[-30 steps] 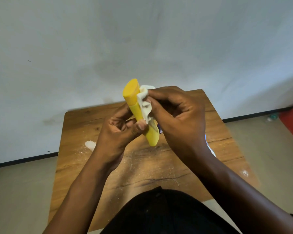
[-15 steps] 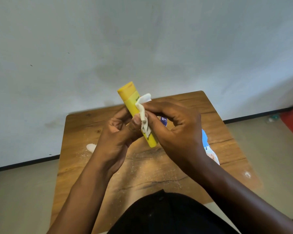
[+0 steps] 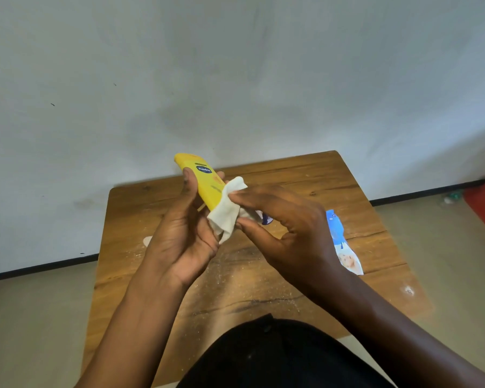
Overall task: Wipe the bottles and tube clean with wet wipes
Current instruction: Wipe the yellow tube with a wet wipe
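Now yellow bottle (image 3: 205, 180) in left hand (image 3: 185, 233) grip, wipe (image 3: 227, 211) pinched by right hand (image 3: 291, 233)

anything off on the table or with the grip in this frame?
Grip looks fine: left hand holds the yellow bottle, right hand pinches the wet wipe against it. The wooden table is dusted with pale powder or grit, with white smears at its left and right edges.

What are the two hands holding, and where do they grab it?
The left hand grips the yellow bottle round its lower part. The right hand pinches the white wipe against the bottle's bottom end.
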